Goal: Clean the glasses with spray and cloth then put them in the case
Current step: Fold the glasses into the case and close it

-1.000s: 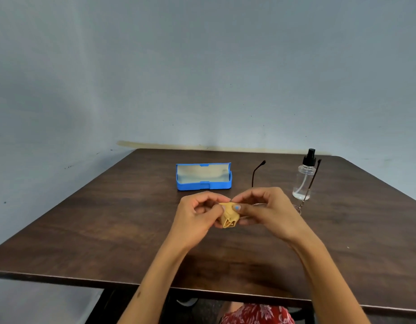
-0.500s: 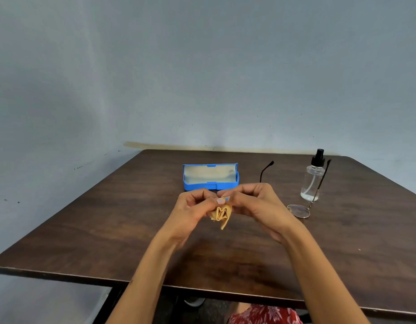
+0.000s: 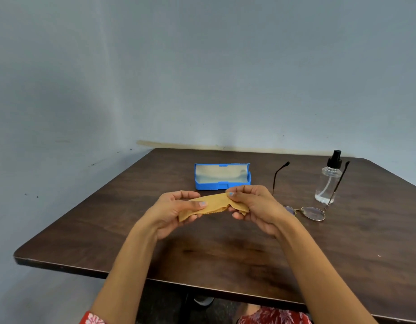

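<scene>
At six o'clock, nearest the camera, a patch of red floral fabric [image 3: 272, 315] shows below the front edge of the dark brown wooden table [image 3: 225, 253], whose top has a worn grain and rounded corners. Two bare forearms rise from there toward the table's middle.

Above the table's centre the left hand [image 3: 172, 211] and right hand [image 3: 256, 206] hold a tan microfibre cloth [image 3: 211, 203] stretched between them. The left thumb presses on top of the cloth with the fingers curled beneath its left end; the right thumb and fingertips pinch its right end, where a pinked edge hangs below. The cloth is off the tabletop.

At about three o'clock from the hands, just beside the right wrist, the thin-rimmed glasses [image 3: 312, 212] rest on the table with lenses down and both temple arms sticking up. Just beyond them, toward two o'clock, stands a clear spray bottle [image 3: 327, 185] with a black pump top, upright, one temple arm crossing in front of it.

At twelve o'clock, past the hands, a blue glasses case [image 3: 222, 176] lies open, its pale lining facing the camera.

Behind the table's far edge rises a plain blue-grey wall [image 3: 202, 78] with small dark specks, meeting a second wall at the left.
</scene>
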